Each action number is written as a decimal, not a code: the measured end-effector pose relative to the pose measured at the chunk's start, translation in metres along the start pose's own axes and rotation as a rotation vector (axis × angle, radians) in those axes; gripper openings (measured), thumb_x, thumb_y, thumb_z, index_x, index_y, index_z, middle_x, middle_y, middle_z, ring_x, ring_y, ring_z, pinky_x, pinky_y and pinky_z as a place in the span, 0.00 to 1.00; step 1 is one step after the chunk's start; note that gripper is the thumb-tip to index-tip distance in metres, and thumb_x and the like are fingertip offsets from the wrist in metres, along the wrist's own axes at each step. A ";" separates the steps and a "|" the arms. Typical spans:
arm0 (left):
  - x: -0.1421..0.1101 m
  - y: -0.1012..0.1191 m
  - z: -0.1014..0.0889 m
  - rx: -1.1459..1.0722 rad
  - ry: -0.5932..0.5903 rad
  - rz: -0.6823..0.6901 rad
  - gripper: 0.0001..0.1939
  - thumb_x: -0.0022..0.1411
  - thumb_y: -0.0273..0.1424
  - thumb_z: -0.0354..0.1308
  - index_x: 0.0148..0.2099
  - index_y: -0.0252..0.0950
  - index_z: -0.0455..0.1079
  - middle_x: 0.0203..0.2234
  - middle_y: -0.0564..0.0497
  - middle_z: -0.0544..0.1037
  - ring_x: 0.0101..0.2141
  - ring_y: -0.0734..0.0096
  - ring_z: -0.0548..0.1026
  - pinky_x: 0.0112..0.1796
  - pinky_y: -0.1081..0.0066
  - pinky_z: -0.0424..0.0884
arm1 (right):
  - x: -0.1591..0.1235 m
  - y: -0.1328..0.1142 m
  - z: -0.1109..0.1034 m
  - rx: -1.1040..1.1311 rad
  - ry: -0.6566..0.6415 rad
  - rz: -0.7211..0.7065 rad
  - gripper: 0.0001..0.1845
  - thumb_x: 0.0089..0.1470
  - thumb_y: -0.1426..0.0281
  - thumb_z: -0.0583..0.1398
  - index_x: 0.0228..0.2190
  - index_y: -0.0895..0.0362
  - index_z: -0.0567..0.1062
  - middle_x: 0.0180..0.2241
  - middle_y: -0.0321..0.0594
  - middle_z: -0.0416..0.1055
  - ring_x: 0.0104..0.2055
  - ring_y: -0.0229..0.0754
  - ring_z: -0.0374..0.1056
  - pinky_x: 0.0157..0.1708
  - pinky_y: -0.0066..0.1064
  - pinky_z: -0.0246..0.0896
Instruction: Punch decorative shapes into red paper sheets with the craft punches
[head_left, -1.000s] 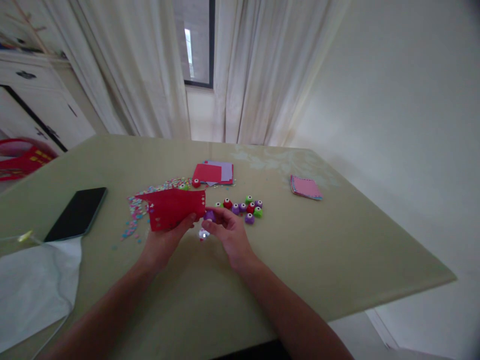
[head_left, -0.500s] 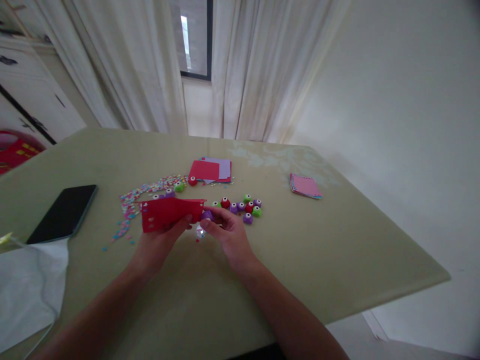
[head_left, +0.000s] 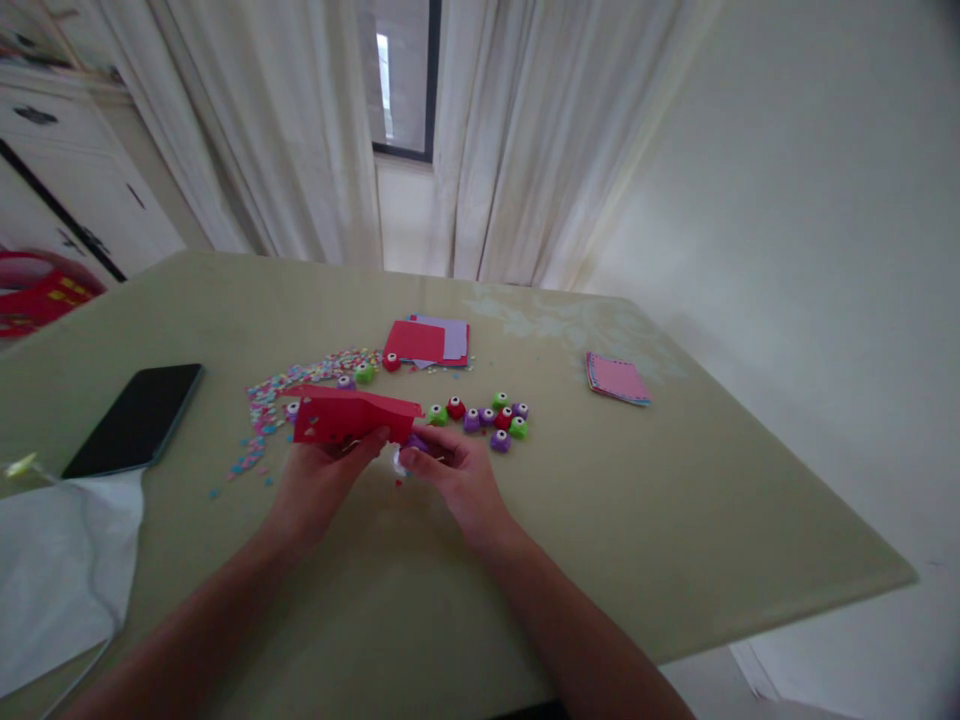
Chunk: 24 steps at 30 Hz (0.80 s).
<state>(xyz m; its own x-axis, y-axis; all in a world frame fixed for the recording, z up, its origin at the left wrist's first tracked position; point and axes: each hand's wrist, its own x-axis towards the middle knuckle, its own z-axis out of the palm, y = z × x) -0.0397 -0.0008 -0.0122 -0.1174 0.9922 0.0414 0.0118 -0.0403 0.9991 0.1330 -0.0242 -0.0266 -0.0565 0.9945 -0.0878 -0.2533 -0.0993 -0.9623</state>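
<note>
My left hand [head_left: 326,485] is closed on a folded sheet of red paper [head_left: 352,412], thumb on the near side. Small cut-out holes show along the paper's edges. My right hand [head_left: 457,475] is closed around a small purple craft punch [head_left: 415,442], held against the paper's right end and partly hidden by the fingers. Just under the punch is a small clear, shiny item [head_left: 400,461] that I cannot make out. Beyond my right hand stand several more punches with eye-like tops, among them a purple punch [head_left: 500,440] and a green punch [head_left: 517,428].
Coloured confetti [head_left: 300,375] curves across the table behind the red paper. Farther back lie red and lilac paper sheets [head_left: 416,342]. A pink paper stack [head_left: 617,378] is at the right, a black tablet [head_left: 135,418] at the left, and a white sheet with a cable [head_left: 67,580] before it.
The red paper has tipped flatter, so less of its face shows. My right hand has closed in on the punch at the paper's right end. The view has shifted slightly.
</note>
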 end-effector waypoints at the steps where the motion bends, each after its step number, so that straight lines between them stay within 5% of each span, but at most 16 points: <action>1: 0.000 0.000 0.000 0.003 -0.010 0.005 0.18 0.48 0.44 0.78 0.39 0.41 0.84 0.37 0.46 0.87 0.38 0.52 0.83 0.41 0.62 0.80 | 0.000 0.000 0.000 -0.006 -0.008 -0.004 0.23 0.43 0.56 0.78 0.42 0.50 0.88 0.37 0.39 0.82 0.35 0.44 0.74 0.42 0.39 0.70; 11: 0.003 -0.006 -0.004 0.015 -0.074 0.055 0.16 0.53 0.42 0.76 0.42 0.42 0.84 0.39 0.47 0.88 0.39 0.52 0.84 0.43 0.61 0.81 | 0.000 -0.002 0.001 0.012 -0.012 0.012 0.34 0.35 0.62 0.81 0.47 0.51 0.84 0.38 0.40 0.83 0.37 0.47 0.77 0.44 0.42 0.73; 24: 0.001 0.002 -0.001 -0.060 -0.157 -0.016 0.25 0.44 0.47 0.81 0.42 0.40 0.86 0.41 0.43 0.88 0.43 0.45 0.85 0.48 0.55 0.80 | 0.000 -0.005 0.000 0.020 -0.029 -0.006 0.25 0.41 0.60 0.79 0.42 0.52 0.84 0.37 0.39 0.82 0.35 0.43 0.75 0.38 0.36 0.71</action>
<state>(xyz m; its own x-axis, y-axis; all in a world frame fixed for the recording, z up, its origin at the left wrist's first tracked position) -0.0408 0.0003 -0.0101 0.0400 0.9988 0.0290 -0.0482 -0.0271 0.9985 0.1340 -0.0234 -0.0215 -0.0823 0.9939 -0.0740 -0.2731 -0.0939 -0.9574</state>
